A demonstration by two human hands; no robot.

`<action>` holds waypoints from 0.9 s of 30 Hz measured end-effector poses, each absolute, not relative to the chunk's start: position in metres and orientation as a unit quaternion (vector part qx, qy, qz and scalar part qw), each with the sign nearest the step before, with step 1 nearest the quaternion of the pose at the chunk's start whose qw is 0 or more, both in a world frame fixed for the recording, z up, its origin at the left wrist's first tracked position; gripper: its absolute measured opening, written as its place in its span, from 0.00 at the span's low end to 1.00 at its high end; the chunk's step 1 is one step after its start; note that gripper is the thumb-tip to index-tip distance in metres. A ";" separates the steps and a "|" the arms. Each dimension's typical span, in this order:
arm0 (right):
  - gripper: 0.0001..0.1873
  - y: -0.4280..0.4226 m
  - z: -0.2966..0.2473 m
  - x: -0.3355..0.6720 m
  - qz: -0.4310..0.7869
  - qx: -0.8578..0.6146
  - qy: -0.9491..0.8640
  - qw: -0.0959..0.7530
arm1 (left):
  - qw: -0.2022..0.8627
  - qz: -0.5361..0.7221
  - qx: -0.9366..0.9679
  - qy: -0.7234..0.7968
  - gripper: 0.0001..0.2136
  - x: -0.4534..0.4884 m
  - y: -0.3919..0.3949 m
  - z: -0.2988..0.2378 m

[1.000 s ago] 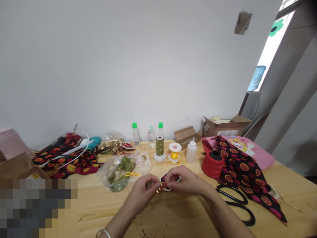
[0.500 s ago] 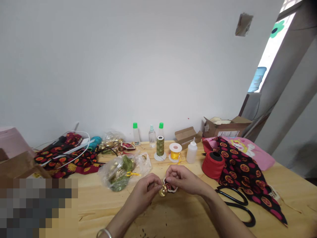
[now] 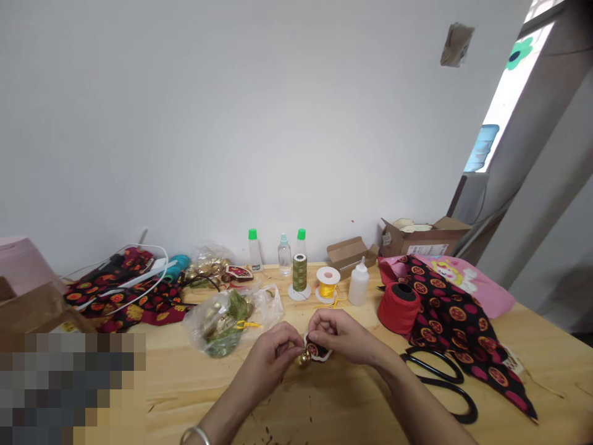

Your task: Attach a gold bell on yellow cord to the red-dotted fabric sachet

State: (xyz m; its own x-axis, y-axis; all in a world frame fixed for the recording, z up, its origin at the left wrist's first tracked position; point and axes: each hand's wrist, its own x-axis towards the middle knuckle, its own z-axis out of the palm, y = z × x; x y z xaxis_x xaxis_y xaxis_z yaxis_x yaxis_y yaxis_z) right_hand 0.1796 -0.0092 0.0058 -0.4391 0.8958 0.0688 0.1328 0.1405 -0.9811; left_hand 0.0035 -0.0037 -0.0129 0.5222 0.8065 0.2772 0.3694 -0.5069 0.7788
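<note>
Both my hands meet low over the middle of the wooden table [image 3: 324, 408]. My left hand [image 3: 273, 356] is closed in a pinch at a small gold bell [image 3: 304, 357]. My right hand [image 3: 343, 335] is closed on a small black-and-red patterned fabric ornament with a white edge [image 3: 319, 351], which touches the bell. A clear plastic bag of green tassels and gold bells [image 3: 227, 318] lies just left of my hands.
Behind my hands stand a green thread spool [image 3: 299, 272], a yellow cord spool [image 3: 328, 283], a white squeeze bottle [image 3: 358, 283] and small bottles. A red ribbon roll [image 3: 399, 307], patterned cloth [image 3: 456, 327] and black scissors [image 3: 440, 380] lie at the right. Patterned cloth and a white cable [image 3: 125, 287] lie at the left.
My hands have shifted slightly right and closer together. The ornament has turned in my right hand and the gold bell now hangs at my left fingertips.
</note>
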 end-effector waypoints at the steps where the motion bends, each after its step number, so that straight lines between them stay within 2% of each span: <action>1: 0.13 -0.009 0.006 0.179 0.523 -0.390 -0.667 0.361 | 0.336 0.324 0.807 0.362 0.08 0.004 -0.004 -0.012; 9: 0.10 -0.009 0.004 0.175 0.503 -0.391 -0.678 0.367 | 0.326 0.318 0.820 0.346 0.07 0.003 -0.004 -0.014; 21: 0.05 -0.007 -0.002 0.173 0.484 -0.410 -0.685 0.359 | 0.295 0.302 0.812 0.402 0.10 0.005 -0.003 -0.016; 27: 0.02 -0.002 -0.006 0.178 0.476 -0.452 -0.642 0.397 | 0.318 0.263 0.803 0.430 0.08 0.003 -0.002 -0.018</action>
